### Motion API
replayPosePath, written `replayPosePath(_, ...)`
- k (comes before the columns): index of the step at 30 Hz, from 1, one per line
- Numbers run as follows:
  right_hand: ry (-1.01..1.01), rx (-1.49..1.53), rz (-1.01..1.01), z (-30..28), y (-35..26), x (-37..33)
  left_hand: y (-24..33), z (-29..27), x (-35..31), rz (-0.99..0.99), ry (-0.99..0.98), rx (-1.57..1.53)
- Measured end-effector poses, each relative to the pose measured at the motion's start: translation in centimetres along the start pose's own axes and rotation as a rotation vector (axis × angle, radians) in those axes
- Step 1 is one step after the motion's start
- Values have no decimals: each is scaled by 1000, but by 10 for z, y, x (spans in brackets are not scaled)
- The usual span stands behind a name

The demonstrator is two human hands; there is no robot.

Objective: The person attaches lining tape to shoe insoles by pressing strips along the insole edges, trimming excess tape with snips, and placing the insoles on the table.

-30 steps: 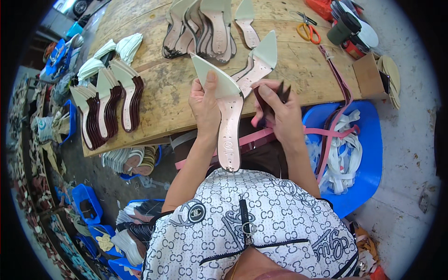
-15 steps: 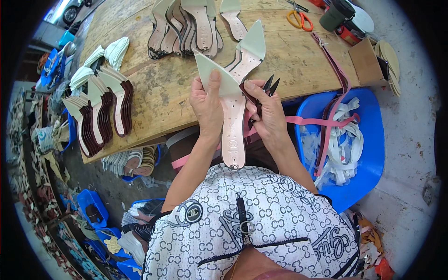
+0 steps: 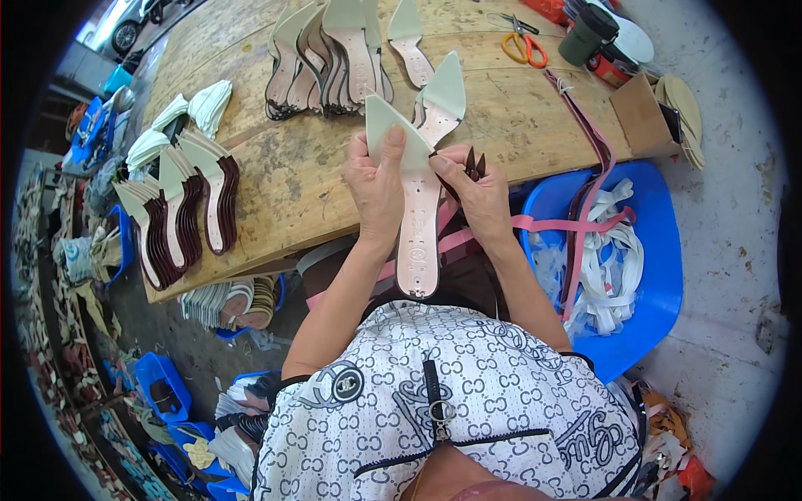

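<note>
A shoe insole [image 3: 418, 230], pinkish at the heel with a pale green pointed toe, is upright in front of my chest. My left hand [image 3: 376, 188] is closed on its toe part, thumb on the front face. My right hand [image 3: 480, 200] is closed at the insole's right edge, its thumb and fingers pinching a dark strip [image 3: 444, 174] there. Dark thread snips [image 3: 474, 163] are also held in it, blade tips poking up past the fingers; their handles are hidden. Just beyond lies another insole [image 3: 443, 92] on the table.
Stacked insoles [image 3: 355, 58] cover the far middle of the wooden table [image 3: 292, 184]; dark-edged stacks [image 3: 175, 200] stand at its left. Orange-handled scissors [image 3: 525, 50] lie far right. A blue bin [image 3: 660, 275] holds white strips. A pink strap [image 3: 551, 224] runs behind my right wrist.
My right hand has turned, so the snips' tips now point more upward. The held insole has tilted slightly, its toe shifting right. The whole view has moved a little.
</note>
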State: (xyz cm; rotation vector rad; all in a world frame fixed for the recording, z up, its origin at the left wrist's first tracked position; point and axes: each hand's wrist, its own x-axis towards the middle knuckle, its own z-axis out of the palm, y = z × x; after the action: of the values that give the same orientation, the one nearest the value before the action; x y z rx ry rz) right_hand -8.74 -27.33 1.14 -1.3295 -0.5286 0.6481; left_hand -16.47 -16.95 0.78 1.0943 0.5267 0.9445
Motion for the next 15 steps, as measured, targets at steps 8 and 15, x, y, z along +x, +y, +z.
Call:
replayPosePath(8,-220,-468,-391,-16,-22,15,26,3,5,-17,-205,63)
replayPosePath(15,-96,-197,-85,-26,-32,15,99,-12,18,1009,-641,1204)
